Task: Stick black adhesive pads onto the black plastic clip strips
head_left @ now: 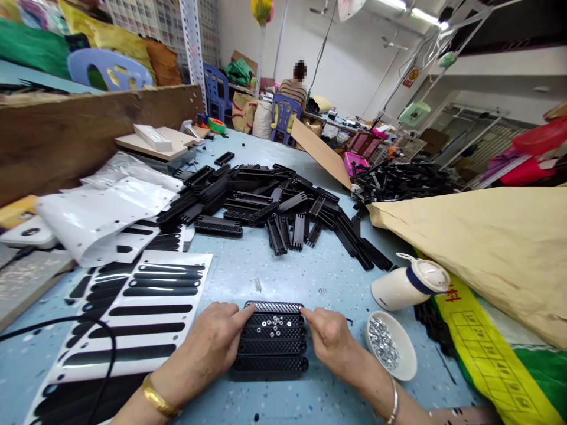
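Left hand (217,335), right hand (330,336): curled at far strip (274,307) ends; gripping, I can't tell
Far strip: being lined up, seemingly
Nuts (275,326): likely want a gentle next move

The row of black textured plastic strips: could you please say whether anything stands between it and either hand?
Nothing visible does: the left hand and right hand touch opposite ends of the farthest strip in the black row. Small silver metal pieces lie on top, blocking neither.
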`<state>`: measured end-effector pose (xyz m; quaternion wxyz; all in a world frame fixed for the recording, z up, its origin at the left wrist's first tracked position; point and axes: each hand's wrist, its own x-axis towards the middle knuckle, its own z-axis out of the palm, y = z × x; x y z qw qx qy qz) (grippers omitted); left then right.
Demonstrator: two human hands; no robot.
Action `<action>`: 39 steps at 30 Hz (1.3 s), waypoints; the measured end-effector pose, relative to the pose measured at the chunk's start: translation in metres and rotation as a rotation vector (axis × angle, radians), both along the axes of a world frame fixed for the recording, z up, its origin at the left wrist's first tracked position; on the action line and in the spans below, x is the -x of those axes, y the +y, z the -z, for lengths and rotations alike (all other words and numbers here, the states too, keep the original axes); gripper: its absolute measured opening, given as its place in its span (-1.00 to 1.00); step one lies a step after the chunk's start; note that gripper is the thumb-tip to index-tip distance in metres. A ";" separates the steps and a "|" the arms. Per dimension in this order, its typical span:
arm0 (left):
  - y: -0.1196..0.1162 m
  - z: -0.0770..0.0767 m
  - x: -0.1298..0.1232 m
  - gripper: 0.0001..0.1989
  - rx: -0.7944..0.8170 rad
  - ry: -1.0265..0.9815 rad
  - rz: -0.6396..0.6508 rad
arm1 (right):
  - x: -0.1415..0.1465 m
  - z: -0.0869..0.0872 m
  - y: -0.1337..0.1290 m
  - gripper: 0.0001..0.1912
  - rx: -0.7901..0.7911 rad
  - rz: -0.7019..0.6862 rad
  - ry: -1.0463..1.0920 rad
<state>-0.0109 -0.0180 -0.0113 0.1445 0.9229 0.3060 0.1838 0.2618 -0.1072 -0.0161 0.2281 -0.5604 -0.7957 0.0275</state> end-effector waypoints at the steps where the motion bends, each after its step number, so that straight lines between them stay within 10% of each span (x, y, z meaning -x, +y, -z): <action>1: 0.000 -0.002 0.002 -0.62 -0.005 0.008 -0.006 | 0.000 0.001 0.000 -0.65 0.010 -0.008 0.010; 18: 0.010 -0.012 0.012 -0.32 -0.081 0.242 0.117 | -0.002 0.004 -0.001 -0.65 -0.002 -0.039 0.008; 24: 0.006 -0.024 0.000 -0.52 0.031 0.313 0.137 | -0.001 0.003 0.000 -0.65 0.000 -0.037 -0.017; 32: -0.030 -0.003 -0.009 -0.43 0.004 0.384 -0.102 | 0.003 0.002 0.001 -0.66 -0.010 -0.032 0.015; 39: -0.007 -0.023 -0.010 -0.50 -0.037 0.385 0.042 | 0.004 -0.003 0.003 -0.66 0.029 -0.031 0.003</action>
